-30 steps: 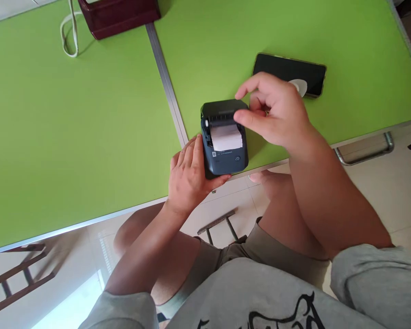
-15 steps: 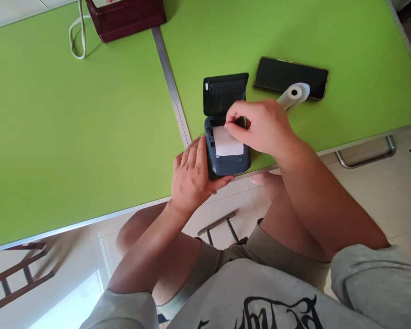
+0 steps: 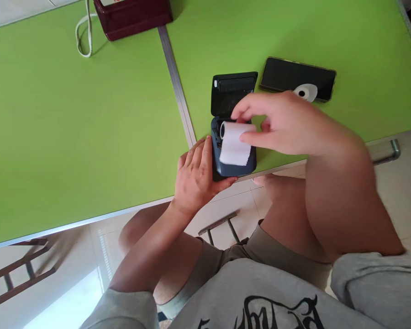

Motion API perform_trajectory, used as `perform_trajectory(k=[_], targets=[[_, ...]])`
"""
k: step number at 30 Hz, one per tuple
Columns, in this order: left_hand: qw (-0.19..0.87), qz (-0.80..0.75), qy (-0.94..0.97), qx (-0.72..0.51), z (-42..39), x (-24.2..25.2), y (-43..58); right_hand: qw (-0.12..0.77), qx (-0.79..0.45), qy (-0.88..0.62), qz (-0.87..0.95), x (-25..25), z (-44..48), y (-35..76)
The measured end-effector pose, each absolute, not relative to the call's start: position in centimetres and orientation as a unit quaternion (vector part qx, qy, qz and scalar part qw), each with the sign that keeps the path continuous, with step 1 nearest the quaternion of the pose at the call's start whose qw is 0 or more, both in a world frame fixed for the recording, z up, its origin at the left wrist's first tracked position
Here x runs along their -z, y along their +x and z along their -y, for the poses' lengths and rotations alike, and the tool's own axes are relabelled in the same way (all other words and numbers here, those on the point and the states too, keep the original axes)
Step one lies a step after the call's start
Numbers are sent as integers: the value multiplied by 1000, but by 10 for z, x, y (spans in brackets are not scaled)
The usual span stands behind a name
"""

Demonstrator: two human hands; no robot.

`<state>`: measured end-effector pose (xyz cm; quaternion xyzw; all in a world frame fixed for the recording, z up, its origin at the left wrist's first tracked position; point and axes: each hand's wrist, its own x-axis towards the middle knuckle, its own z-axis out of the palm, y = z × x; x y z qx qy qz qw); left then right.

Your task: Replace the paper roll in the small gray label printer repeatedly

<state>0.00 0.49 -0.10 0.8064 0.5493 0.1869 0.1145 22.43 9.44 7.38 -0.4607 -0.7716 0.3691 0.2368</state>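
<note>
One paper roll [image 3: 235, 148] raised by right hand [image 3: 282, 121]; second roll [image 3: 312, 92], one printer [image 3: 234, 170].

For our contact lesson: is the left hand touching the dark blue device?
Touching: in the head view, the left hand meets the dark blue device, fingers against its left side, thumb along its near edge.

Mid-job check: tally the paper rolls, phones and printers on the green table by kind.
Paper rolls: 2, one in the right hand, the other roll by the phone
Phones: 1
Printers: 1
Total: 4
</note>
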Motion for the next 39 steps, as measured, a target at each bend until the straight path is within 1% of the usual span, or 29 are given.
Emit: perform_trajectory(k=[1,3,4,5,7,10,12,14,16,20,24,26,29,32,36,39], targets=[[116,-549,806,-188,-5,1,0,293,-409,-456,734,-76,-91,227],[119,-548,805,-191,-5,1,0,440,-480,-453,609,-71,-87,234],[120,-548,805,-192,-5,1,0,493,-501,-456,545,-64,-85,237],[122,-548,805,-193,-5,1,0,512,-512,-470,504,-55,-84,239],[124,-547,805,-194,-5,0,1,494,-508,-505,493,-32,-83,241],[113,-548,806,-195,-6,0,1,482,-424,-533,551,-4,-83,237],[110,-552,804,-194,-6,0,1,470,-315,-554,611,5,-83,235],[114,-556,801,-191,-6,-1,2,438,-206,-568,666,5,-81,235],[118,-558,800,-188,-6,-1,2,404,-148,-570,700,2,-79,238],[108,-551,805,-191,-7,0,2,358,-130,-576,723,0,-75,242],[82,-547,808,-202,-6,1,3,306,-158,-586,734,3,-70,243],[70,-547,809,-204,-6,1,3,329,-126,-564,746,-2,-65,244],[63,-545,812,-199,-7,1,3,412,-10,-533,739,-16,-63,254],[60,-543,815,-196,-7,1,3,459,70,-529,710,-18,-76,272],[53,-547,810,-202,-7,3,3,410,32,-576,706,3,-99,290],[48,-543,813,-206,-7,3,4,393,9,-597,700,15,-98,294]])
